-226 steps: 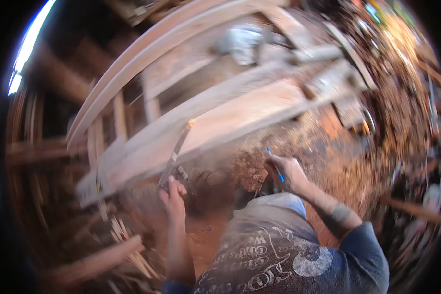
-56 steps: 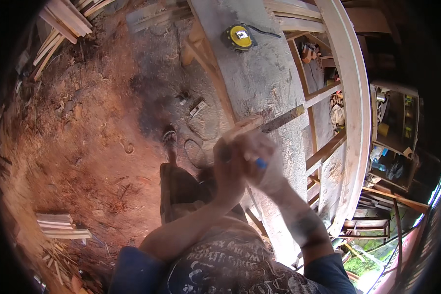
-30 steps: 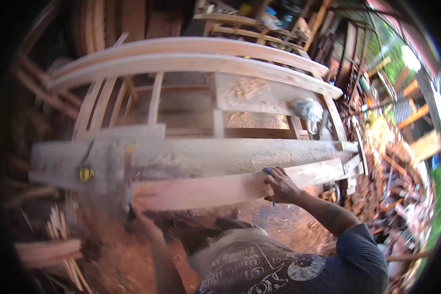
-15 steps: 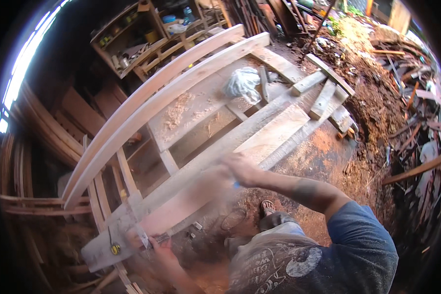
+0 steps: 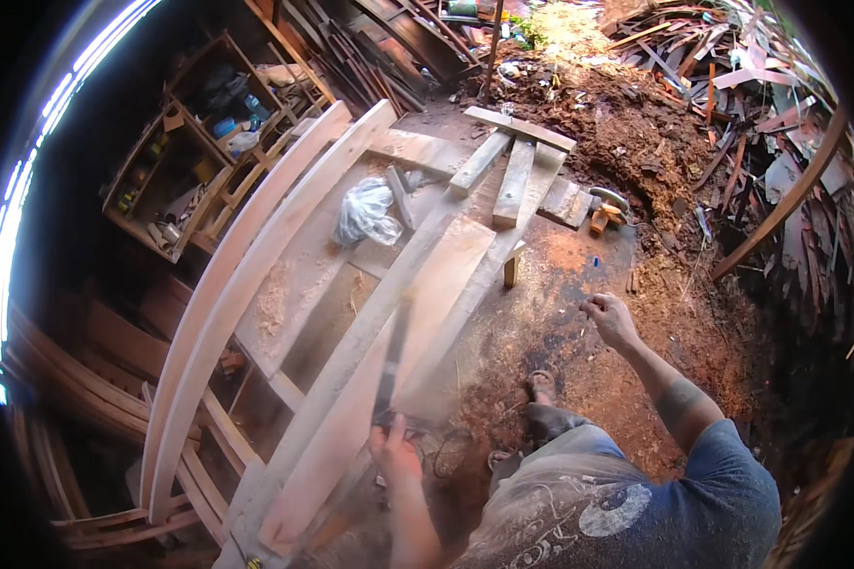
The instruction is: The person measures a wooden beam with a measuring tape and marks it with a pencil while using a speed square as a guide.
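My left hand is closed on the handle end of a try square, whose long, dark metal blade lies blurred across a pale plank. The plank rests lengthwise on a rough, thick beam of the bench. Out to the right, off the wood, my right hand hangs over the dirt floor with its fingers loosely bent and apart. Just beyond its fingertips shows a small blue stick-like thing; whether it is in the air or on the ground I cannot tell.
Two long curved timbers stand on the left. A clear plastic bag and shavings lie on the bench. Short wood blocks sit at the plank's far end, near an angle grinder with an orange part. Scrap wood heaps up right.
My right hand has left the plank and swung out right; the blue thing once beside it is now apart from it. The square has moved up along the plank. The view has turned.
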A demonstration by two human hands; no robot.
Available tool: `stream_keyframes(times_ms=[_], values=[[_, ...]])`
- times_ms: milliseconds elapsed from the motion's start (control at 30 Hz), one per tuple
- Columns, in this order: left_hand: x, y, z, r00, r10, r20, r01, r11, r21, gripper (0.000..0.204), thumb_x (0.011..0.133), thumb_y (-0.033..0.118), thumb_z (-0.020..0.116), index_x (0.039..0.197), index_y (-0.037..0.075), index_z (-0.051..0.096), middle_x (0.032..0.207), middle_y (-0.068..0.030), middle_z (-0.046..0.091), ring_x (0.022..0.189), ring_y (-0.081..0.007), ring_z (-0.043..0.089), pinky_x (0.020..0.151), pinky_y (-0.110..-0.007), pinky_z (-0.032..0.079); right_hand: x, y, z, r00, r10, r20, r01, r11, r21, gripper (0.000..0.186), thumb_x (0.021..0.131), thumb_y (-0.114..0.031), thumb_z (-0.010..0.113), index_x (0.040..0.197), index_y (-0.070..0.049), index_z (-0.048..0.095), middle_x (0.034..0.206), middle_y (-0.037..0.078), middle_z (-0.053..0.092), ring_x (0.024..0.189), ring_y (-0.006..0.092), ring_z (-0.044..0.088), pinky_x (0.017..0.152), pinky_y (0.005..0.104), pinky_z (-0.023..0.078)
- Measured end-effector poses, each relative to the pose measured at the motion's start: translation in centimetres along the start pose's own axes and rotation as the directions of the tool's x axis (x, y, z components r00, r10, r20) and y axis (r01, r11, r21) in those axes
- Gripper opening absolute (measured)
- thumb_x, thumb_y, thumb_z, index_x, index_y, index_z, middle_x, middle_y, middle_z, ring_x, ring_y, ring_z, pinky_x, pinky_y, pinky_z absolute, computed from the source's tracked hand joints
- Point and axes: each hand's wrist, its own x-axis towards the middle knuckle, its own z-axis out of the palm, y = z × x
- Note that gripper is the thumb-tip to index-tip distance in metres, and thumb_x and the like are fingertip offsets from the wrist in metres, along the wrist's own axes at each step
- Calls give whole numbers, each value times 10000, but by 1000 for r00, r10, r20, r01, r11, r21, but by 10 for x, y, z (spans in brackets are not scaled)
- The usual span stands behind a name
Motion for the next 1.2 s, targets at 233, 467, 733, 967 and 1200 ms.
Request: stream_keyframes(times_ms=[233, 467, 733, 967, 1200], values=[[37, -47, 155, 998, -70, 10, 70, 998, -9, 85, 1009, 95, 668, 1090, 76, 652, 1026, -44, 711, 900, -162, 676, 779, -341, 577, 104, 24, -48, 988, -17, 156, 19, 1000, -8, 289, 943, -234, 691, 1119, -13, 747, 1007, 209, 755, 942, 334, 740, 843, 419, 556], [165, -121, 348, 993, -53, 109, 86, 943, -320, 343, 1011, 86, 665, 1339, 88, 566, 1197, -74, 670, 1099, -246, 673, 862, -384, 597, 288, 18, -77, 887, -385, 257, 396, 918, 10, 379, 901, -123, 681, 1270, -37, 650, 937, 225, 736, 877, 386, 731, 787, 490, 561], [245, -168, 448, 996, -85, 6, 84, 960, -268, 280, 1024, 195, 668, 1251, 43, 607, 1211, -110, 695, 1074, -245, 689, 975, -419, 591, 430, -40, -20, 721, -534, 441, 590, 807, 13, 319, 896, -151, 651, 1188, -26, 664, 988, 229, 742, 942, 416, 726, 812, 507, 581], [238, -201, 468, 964, -104, -243, 144, 978, 153, 329, 1038, 343, 661, 1138, 31, 636, 923, -129, 728, 724, -251, 719, 589, -385, 595, 483, -76, 45, 598, -385, 703, 648, 748, -142, 215, 874, -209, 675, 936, -27, 772, 941, 197, 762, 880, 337, 769, 758, 434, 627], [231, -193, 514, 852, -66, -520, 176, 970, 166, 485, 1043, 435, 616, 1094, -48, 613, 875, -158, 724, 671, -248, 710, 561, -340, 568, 550, -82, -34, 340, -368, 865, 430, 879, 205, 523, 995, -367, 628, 1333, 27, 565, 912, 277, 716, 845, 478, 701, 737, 532, 565]])
